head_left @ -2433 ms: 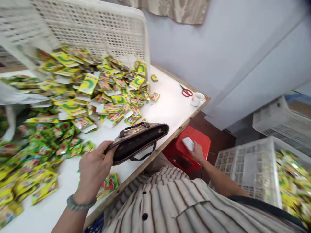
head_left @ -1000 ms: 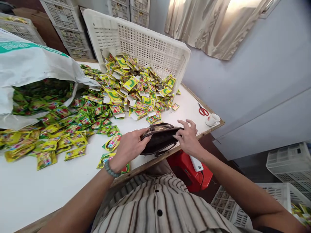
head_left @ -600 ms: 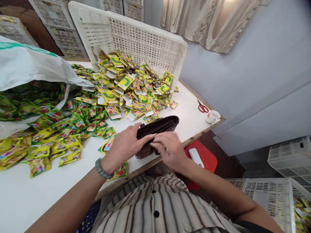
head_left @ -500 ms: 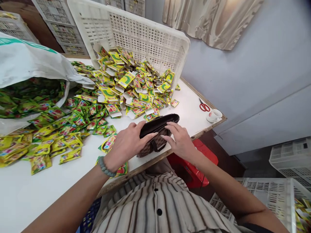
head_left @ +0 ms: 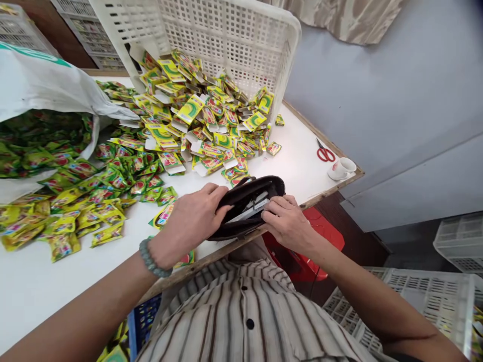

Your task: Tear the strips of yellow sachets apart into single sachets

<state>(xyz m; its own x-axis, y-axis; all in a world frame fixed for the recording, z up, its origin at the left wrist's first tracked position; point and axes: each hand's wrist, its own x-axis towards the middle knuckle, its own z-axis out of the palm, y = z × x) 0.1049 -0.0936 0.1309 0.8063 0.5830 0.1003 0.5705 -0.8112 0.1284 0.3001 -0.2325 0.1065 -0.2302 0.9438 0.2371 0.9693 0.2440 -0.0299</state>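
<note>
A dark brown bag (head_left: 241, 231) sits at the table's front edge, its mouth spread wide. White items (head_left: 251, 210) show inside it, one of them with small dark print. My left hand (head_left: 198, 213) is closed on the bag's left side, the thumb over the inner rim. At the right end of the mouth, my right hand (head_left: 285, 218) has its fingers bent over the rim beside the white items. Whether those fingers also touch the items I cannot tell.
A tipped white crate (head_left: 234, 40) spills small yellow boxes (head_left: 190, 109) behind the bag. Green and yellow sachets (head_left: 113, 181) lie left, by a white sack (head_left: 45, 85). Red-handled scissors (head_left: 325, 153) and a white cup (head_left: 341, 169) stand right. Below is a red stool (head_left: 324, 229).
The bag's mouth, narrow before, has been pulled wide, and the white items inside now show. My right hand has shifted slightly right and down, its fingers curling over the rim.
</note>
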